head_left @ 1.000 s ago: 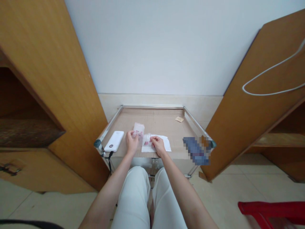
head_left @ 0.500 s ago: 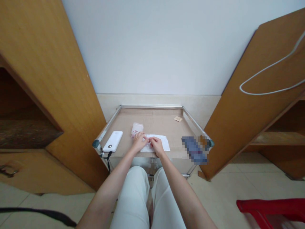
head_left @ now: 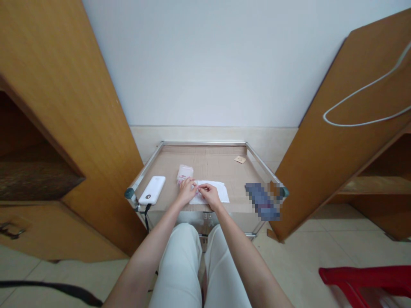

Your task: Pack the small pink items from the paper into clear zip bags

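Observation:
Over a white sheet of paper or tissue [head_left: 221, 194] near the table's front edge, my two hands meet. My left hand [head_left: 186, 191] has its fingers bent and closed on what looks like a small clear plastic bag [head_left: 198, 198] with pink print. My right hand [head_left: 210, 196], thumb and fingertips pinched together, grips the same bag from the right. The fingers cover much of it, and its contents are too small to make out. Just beyond my left hand lies a stack of similar plastic bags [head_left: 185, 171] with pinkish print.
A white power bank [head_left: 153, 190] lies left on the metal-framed table [head_left: 208, 160], a black strap beside it. A small tan card [head_left: 239, 160] sits at the back right, a blurred-out blue item [head_left: 262, 202] at the front right. Wooden cabinets flank the table; a red stool [head_left: 369, 276] stands lower right.
The fingers of my right hand have shifted slightly up and left, closer to my left fingertips. The other things on the table have stayed in place.

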Motion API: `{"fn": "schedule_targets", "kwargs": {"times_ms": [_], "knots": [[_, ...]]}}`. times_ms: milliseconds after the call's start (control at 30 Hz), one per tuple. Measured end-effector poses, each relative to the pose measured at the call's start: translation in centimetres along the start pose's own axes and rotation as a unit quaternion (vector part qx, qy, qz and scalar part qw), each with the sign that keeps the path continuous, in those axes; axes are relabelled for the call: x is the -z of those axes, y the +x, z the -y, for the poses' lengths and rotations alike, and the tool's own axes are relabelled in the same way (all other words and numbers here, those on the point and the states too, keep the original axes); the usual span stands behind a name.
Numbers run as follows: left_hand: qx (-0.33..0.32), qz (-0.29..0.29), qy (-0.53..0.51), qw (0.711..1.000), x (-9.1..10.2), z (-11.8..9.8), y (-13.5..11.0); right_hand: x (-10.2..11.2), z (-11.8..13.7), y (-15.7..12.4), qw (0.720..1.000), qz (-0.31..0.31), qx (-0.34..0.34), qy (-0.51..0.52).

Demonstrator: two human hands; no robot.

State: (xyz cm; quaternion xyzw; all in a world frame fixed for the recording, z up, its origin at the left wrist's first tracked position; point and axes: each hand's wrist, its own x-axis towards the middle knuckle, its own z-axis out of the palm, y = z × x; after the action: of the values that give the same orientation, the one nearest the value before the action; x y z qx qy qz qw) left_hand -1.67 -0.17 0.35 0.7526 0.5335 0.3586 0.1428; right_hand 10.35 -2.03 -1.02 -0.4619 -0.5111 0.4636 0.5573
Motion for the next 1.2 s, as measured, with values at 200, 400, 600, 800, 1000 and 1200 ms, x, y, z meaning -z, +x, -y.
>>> {"fn": "schedule_targets", "kwargs": {"times_ms": [200,400,600,800,1000,1200], "knots": [[-0.004,-0.007,0.019,1.0,0.5,-0.7,-0.1,-0.1,-0.3,0.1,1.0,-0.011,0.007,-0.023],[-0.02,-0.014,0.05,0.998,0.6,-1.2,-0.1,-0.1,-0.7,0.3,0.997,-0.018,0.035,-0.06],[-0.025,-0.046,0.07,0.996,0.6,-1.6,-0.3,0.0,-0.9,0.3,0.997,-0.036,0.032,-0.061],[-0.022,-0.043,0.081,0.996,1.2,-1.8,-0.3,-0.1,-0.7,0.2,0.998,-0.025,0.036,-0.048],[0.0,-0.021,0.086,0.996,0.9,-1.8,-0.3,-0.1,-0.6,-0.1,0.998,0.002,0.061,-0.031],[0.006,-0.014,0.102,0.995,0.8,-2.1,-0.3,-0.1,-1.5,0.1,0.995,0.012,0.087,-0.057]]}}
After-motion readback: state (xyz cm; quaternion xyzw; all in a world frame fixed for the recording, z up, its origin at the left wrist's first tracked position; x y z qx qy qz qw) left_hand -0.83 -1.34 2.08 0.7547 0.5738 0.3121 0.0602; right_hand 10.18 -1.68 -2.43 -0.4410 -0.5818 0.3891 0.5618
